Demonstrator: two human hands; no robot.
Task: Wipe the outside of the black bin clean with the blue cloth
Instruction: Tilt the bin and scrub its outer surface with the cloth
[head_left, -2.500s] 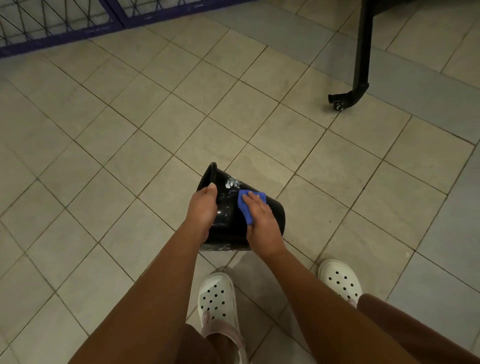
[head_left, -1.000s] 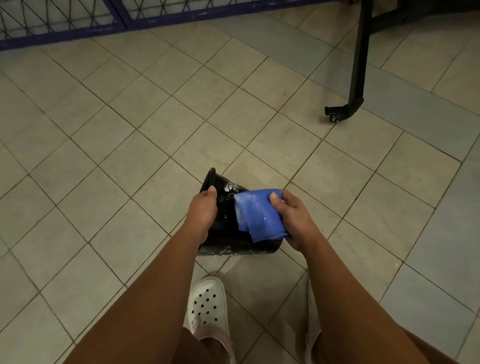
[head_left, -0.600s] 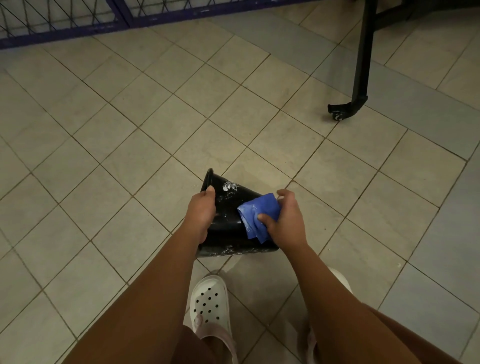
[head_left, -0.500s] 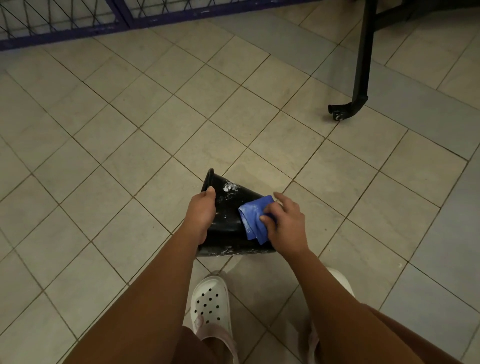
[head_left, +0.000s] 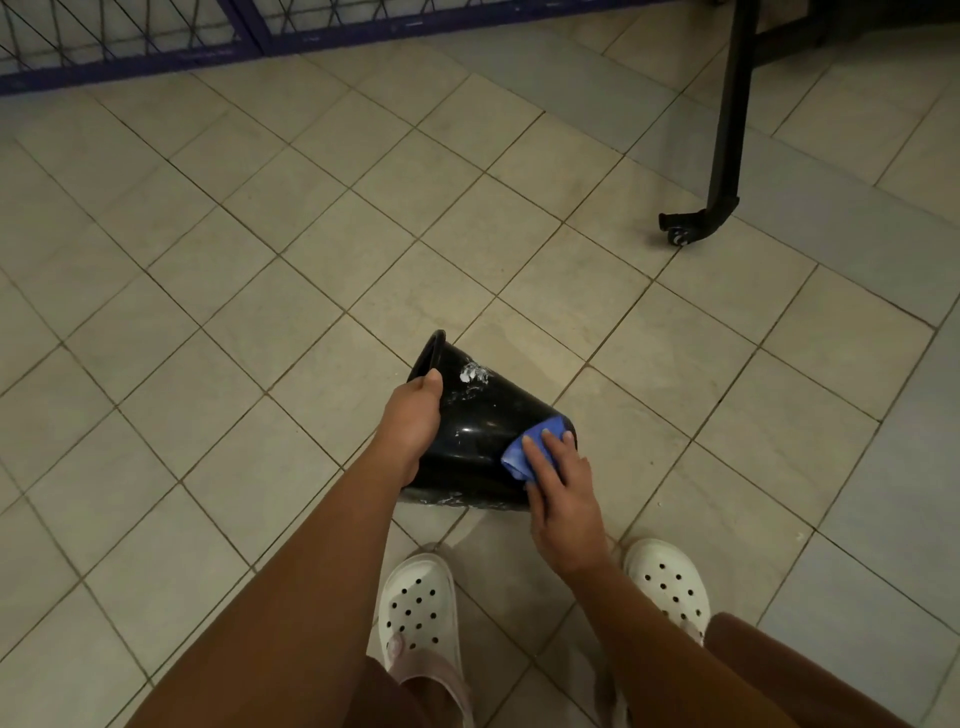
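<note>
Black bin (head_left: 480, 431): tipped over on the tiled floor (head_left: 208, 260), mouth facing away and to the left, base end toward the right. Whether its lower side bears fully on the tiles cannot be told. It lies between the two hands, just ahead of the person's feet.

Bin wall: glossy, with a white smear (head_left: 474, 373) near the rim, just past the left hand's thumb, and faint pale streaks lower down along the side.

Blue cloth (head_left: 519, 457): bunched into a small pad against the outside wall at the base end, directly under the right hand's fingers. Only its left part shows from under them.

Right hand (head_left: 563, 499): fingers straight and close together, laid flat on the cloth and pressing it to the bin. Thumb lies along the near edge of the cloth.

Left hand (head_left: 415, 410): gripping the rim, thumb on top of the edge, back of the hand toward the camera. Fingers past the rim are hidden.

Near side of the hands: two white perforated clogs, left clog (head_left: 421, 613) and right clog (head_left: 670, 582), toes pointing at the bin.

Well beyond the right hand, far right: a black metal leg (head_left: 727, 130) ending in a caster (head_left: 678, 236).

Far beyond the left hand: a blue wire fence (head_left: 130, 52) along the floor's edge.
</note>
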